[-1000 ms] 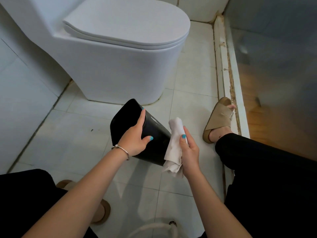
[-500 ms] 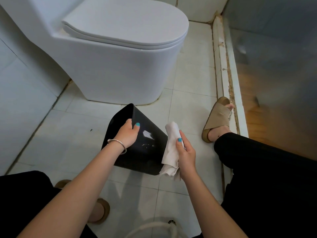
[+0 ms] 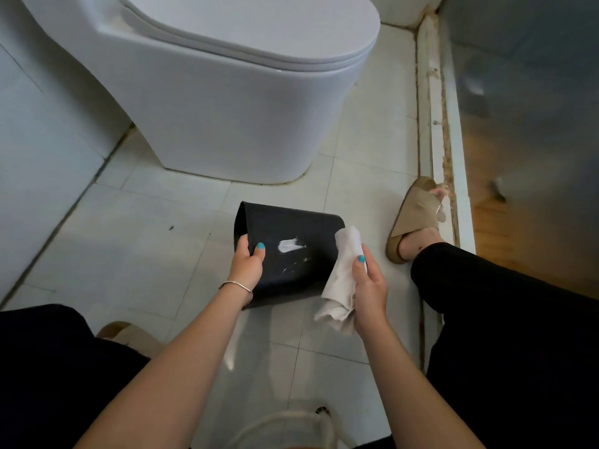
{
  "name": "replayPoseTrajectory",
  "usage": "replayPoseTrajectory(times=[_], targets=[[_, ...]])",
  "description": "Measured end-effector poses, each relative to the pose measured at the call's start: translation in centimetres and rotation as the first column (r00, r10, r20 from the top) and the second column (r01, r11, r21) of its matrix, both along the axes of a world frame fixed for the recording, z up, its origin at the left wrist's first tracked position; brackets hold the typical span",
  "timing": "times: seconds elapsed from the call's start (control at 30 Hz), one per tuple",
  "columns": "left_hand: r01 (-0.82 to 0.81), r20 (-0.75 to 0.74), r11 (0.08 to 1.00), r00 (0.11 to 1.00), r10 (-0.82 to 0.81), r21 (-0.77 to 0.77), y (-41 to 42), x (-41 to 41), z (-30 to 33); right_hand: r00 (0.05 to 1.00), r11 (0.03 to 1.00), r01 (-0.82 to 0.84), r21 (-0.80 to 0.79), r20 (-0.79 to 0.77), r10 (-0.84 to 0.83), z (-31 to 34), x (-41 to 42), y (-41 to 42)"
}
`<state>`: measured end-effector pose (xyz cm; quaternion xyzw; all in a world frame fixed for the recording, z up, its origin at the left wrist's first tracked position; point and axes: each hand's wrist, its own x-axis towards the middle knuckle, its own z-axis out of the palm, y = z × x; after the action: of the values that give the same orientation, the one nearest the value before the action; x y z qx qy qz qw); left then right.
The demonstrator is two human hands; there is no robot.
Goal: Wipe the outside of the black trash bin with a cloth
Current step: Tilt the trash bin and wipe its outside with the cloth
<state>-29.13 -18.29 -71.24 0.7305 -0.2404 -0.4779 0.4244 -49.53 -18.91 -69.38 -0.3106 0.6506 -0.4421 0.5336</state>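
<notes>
The black trash bin [image 3: 293, 254] lies tipped at the centre of the frame on the tiled floor [image 3: 129, 254], lower and flatter than half a second ago, its broad side now turned up so the white smear [image 3: 289, 245] shows larger; the left hand [image 3: 247, 264] has slid to the bin's left edge, fingers curled behind it, thumb on the face; the right hand [image 3: 368, 288] still pinches the crumpled white cloth [image 3: 343, 275] beside the bin's right end, touching it; the toilet [image 3: 227, 92] stands behind.

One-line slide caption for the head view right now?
Left hand steadies the smeared black trash bin while right hand holds the cloth beside it.
</notes>
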Motion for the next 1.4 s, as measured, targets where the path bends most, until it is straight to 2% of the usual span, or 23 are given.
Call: replayPoseTrajectory(times=[0.17, 0.27, 0.37, 0.53, 0.67, 0.73, 0.83, 0.9, 1.0, 1.07, 1.13, 1.2, 1.3, 1.33, 1.4], targets=[[-0.042, -0.09, 0.998, 0.995, 0.045, 0.036, -0.6, -0.5, -0.9, 0.999, 0.999, -0.019, 0.027, -0.035, 0.02, -0.4, 0.8, -0.2], [-0.08, -0.111, 0.994, 0.99, 0.088, 0.072, -0.7, -0.5, -1.2, 0.994, 0.994, -0.099, 0.05, -0.05, 0.101, 0.3, 1.0, 0.1], [-0.133, -0.126, 0.984, 0.981, 0.148, 0.115, -0.6, -0.1, -1.7, 0.963, 0.975, -0.223, 0.025, -0.149, 0.224, 0.9, 1.0, 0.1], [-0.163, -0.228, 0.981, 0.956, 0.184, 0.105, -1.2, 0.9, -4.3, 0.816, 0.916, -0.401, -0.006, -0.457, 0.354, -0.6, 1.2, -1.6], [-0.201, -0.252, 0.977, 0.944, 0.211, 0.065, -2.2, 1.0, -4.4, 0.683, 0.882, -0.466, 0.068, -0.607, 0.407, -2.1, 1.7, -4.0], [-0.207, -0.179, 0.977, 0.961, 0.211, 0.044, -2.7, 1.0, -4.3, 0.611, 0.859, -0.503, 0.095, -0.663, 0.432, -2.5, 2.1, -4.5], [-0.126, 0.075, 0.992, 0.989, 0.125, 0.006, -3.5, 1.0, -4.1, 0.508, 0.825, -0.551, 0.123, -0.735, 0.449, -2.7, 2.7, -5.0], [-0.067, 0.148, 0.998, 0.987, 0.067, -0.003, -4.1, 1.1, -4.3, 0.458, 0.81, -0.571, 0.135, -0.766, 0.451, -2.8, 3.2, -5.1], [0.025, 0.326, 0.998, 0.944, -0.043, 0.06, -4.7, 1.6, -4.8, 0.425, 0.81, -0.572, 0.127, -0.798, 0.426, -3.2, 3.9, -5.3], [0.029, 0.418, 0.997, 0.907, -0.056, 0.071, -4.8, 1.8, -5.0, 0.405, 0.826, -0.548, 0.132, -0.822, 0.4, -3.6, 4.2, -5.5], [0.018, 0.384, 0.999, 0.923, -0.035, 0.048, -5.0, 1.7, -5.2, 0.367, 0.837, -0.53, 0.138, -0.852, 0.373, -4.0, 4.6, -5.6], [0.008, 0.286, 1.0, 0.958, -0.015, 0.025, -5.2, 1.8, -5.6, 0.301, 0.843, -0.511, 0.166, -0.884, 0.356, -4.3, 5.1, -5.8], [0.015, 0.212, 1.0, 0.977, -0.015, 0.001, -5.5, 2.2, -6.3, 0.103, 0.851, -0.479, 0.215, -0.949, 0.298, -4.5, 5.8, -6.4], [0.017, 0.208, 1.0, 0.978, -0.015, -0.004, -5.5, 2.3, -6.4, 0.081, 0.851, -0.477, 0.22, -0.953, 0.291, -4.5, 5.9, -6.8], [0.008, 0.199, 1.0, 0.98, -0.005, -0.014, -5.5, 2.4, -6.5, 0.099, 0.84, -0.488, 0.237, -0.941, 0.322, -4.6, 6.0, -7.4]])
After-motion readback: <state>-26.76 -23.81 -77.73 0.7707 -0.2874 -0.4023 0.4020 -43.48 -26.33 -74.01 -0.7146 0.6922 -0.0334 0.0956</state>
